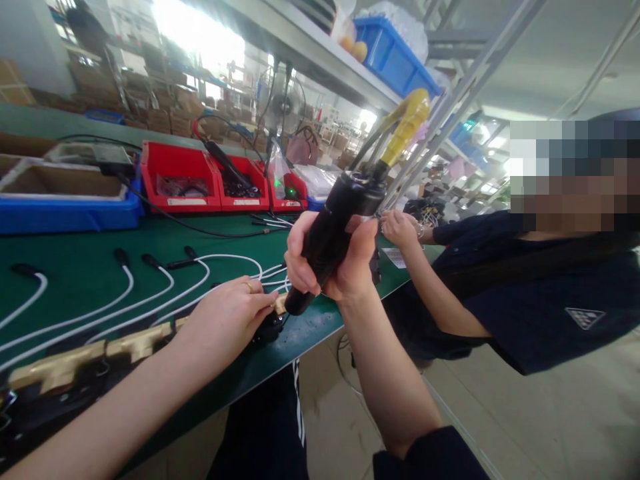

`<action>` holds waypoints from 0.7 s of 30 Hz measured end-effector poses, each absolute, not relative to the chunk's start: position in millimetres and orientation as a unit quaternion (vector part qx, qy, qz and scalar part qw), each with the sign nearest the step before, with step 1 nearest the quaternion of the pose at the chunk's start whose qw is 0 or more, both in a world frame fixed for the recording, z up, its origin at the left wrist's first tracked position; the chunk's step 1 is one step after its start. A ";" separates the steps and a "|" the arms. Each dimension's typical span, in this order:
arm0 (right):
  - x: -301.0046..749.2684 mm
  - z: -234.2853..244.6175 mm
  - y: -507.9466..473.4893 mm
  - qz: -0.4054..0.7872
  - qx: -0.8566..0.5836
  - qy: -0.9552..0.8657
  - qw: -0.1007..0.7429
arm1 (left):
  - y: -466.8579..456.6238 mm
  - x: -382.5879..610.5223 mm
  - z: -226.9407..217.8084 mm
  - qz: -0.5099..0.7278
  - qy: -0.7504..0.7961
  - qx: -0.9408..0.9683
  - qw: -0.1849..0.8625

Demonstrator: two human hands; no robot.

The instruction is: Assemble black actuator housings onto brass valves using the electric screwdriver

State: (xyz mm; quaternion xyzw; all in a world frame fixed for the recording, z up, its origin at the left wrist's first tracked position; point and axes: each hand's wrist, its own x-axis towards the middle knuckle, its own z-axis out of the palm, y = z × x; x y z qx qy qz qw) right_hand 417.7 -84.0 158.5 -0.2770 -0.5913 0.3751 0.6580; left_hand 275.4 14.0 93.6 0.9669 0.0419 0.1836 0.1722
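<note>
My right hand [345, 260] is wrapped round a black electric screwdriver [327, 230], held at a tilt with its nose pointing down to the left. A yellow-wrapped cable [407, 127] loops from its top end. My left hand [240, 307], wearing a ring, has its fingers pinched on a small brass fitting [281, 305] right by the screwdriver's nose. The fitting sits on a black part [270, 328], partly hidden by my fingers. More brass T-shaped fittings [55, 367] on black bodies lie in a row under my left forearm. White cables [200, 299] with black ends run behind them.
Red bins [180, 177] of small parts and a blue tray [70, 217] line the back of the green bench [165, 237]. A co-worker [500, 287] sits close on the right, hands at the bench. A shelf holding a blue crate [395, 57] hangs above.
</note>
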 end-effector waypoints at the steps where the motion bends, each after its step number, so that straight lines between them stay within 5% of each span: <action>1: 414.3 159.9 -82.5 0.365 -0.286 -0.574 0.675 | 14.5 276.1 94.5 0.164 0.048 0.970 0.172; 12: 393.8 159.2 -83.7 0.273 -0.379 -0.422 0.777 | 21.5 277.9 87.0 0.172 0.036 0.964 0.198; 21: 376.7 185.9 -105.9 0.255 -0.434 -0.462 0.731 | 23.8 279.9 93.9 0.149 0.056 0.963 0.220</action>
